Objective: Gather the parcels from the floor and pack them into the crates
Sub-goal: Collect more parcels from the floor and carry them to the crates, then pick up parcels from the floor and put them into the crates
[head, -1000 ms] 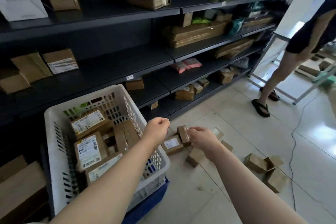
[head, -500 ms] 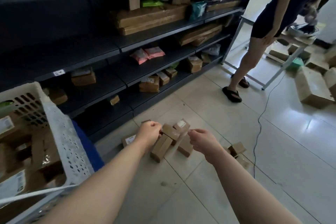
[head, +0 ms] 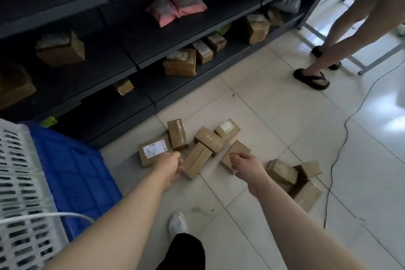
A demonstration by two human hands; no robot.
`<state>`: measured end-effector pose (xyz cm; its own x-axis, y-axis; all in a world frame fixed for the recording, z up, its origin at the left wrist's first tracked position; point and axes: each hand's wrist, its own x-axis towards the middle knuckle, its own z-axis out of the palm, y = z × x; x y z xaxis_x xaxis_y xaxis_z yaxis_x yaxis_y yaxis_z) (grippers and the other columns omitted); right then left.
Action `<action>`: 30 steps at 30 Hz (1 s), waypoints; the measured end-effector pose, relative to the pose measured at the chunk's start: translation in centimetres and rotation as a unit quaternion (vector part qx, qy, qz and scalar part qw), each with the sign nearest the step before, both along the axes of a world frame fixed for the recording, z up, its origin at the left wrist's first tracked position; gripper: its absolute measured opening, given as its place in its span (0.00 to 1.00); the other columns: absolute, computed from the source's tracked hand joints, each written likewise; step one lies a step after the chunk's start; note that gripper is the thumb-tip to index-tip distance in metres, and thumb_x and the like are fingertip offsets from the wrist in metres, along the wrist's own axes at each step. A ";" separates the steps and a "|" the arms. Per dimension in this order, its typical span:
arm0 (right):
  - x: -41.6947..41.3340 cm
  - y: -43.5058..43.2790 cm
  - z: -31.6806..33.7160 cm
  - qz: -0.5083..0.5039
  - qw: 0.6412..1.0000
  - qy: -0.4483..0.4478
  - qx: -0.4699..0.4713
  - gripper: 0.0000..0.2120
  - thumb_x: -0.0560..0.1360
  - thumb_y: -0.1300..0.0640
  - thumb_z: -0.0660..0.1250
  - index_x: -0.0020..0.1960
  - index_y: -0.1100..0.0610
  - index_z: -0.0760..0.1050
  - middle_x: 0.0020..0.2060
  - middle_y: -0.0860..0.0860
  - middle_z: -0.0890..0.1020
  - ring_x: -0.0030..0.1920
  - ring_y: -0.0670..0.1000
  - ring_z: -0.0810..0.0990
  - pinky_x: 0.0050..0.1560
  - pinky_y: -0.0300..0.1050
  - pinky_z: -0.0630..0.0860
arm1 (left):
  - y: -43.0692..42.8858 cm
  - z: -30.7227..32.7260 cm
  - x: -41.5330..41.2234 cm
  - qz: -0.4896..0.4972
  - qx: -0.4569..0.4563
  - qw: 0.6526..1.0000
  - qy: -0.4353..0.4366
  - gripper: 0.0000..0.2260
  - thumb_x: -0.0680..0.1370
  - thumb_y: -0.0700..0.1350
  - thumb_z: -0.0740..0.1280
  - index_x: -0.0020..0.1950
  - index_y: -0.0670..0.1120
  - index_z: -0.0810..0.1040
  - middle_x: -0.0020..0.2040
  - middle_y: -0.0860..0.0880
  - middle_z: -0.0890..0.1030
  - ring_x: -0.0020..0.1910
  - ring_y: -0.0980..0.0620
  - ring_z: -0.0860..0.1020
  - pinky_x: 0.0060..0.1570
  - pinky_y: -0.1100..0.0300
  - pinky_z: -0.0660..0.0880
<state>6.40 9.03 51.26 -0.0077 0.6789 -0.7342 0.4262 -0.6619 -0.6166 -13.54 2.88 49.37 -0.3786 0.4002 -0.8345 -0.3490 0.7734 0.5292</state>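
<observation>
Two hands are reaching down: the left hand (head: 173, 165), fingers curled and empty, is nearly touching a long brown parcel (head: 196, 160) lying on the floor, its long axis pointing away; the right hand (head: 245, 165) is hovering loosely open, empty, beside it.
</observation>
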 end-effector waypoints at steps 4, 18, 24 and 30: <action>-2.0 4.4 -7.9 -0.001 1.000 -0.011 -0.012 0.05 0.79 0.58 0.65 0.50 0.54 0.80 0.44 0.49 0.79 0.47 0.50 0.76 0.50 0.44 0.73 | 3.2 -8.5 -1.5 0.016 -0.044 0.999 0.000 0.06 0.80 0.43 0.61 0.44 0.46 0.75 0.42 0.48 0.78 0.40 0.51 0.77 0.41 0.57 0.72; -7.6 13.6 -38.4 0.217 0.972 -0.079 -0.030 0.19 0.82 0.55 0.60 0.73 0.56 0.69 0.60 0.52 0.77 0.55 0.50 0.74 0.54 0.40 0.67 | 5.7 -40.9 -3.0 0.145 -0.157 0.975 -0.051 0.14 0.81 0.47 0.63 0.65 0.43 0.73 0.54 0.44 0.75 0.52 0.46 0.74 0.50 0.52 0.71; -9.1 13.9 -45.9 0.292 0.949 -0.114 -0.041 0.21 0.82 0.56 0.57 0.75 0.54 0.65 0.54 0.48 0.75 0.49 0.45 0.76 0.46 0.32 0.73 | 5.4 -48.5 -2.8 0.167 -0.191 0.965 -0.064 0.20 0.81 0.50 0.63 0.70 0.43 0.71 0.65 0.42 0.74 0.62 0.42 0.74 0.55 0.51 0.74; -9.7 13.7 -47.8 0.339 0.924 -0.175 -0.008 0.29 0.80 0.52 0.59 0.79 0.47 0.55 0.76 0.52 0.61 0.76 0.60 0.56 0.74 0.63 0.59 | 5.7 -50.6 -2.5 0.241 -0.181 0.949 -0.094 0.15 0.79 0.47 0.63 0.63 0.42 0.77 0.60 0.43 0.79 0.57 0.43 0.78 0.45 0.54 0.78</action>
<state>-3.29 22.71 3.47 -0.1880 0.5936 -0.7825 0.9178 -0.1775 -0.3551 -16.09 8.55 -1.23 -0.2756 -0.1075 -0.9552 -0.7705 0.6188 0.1527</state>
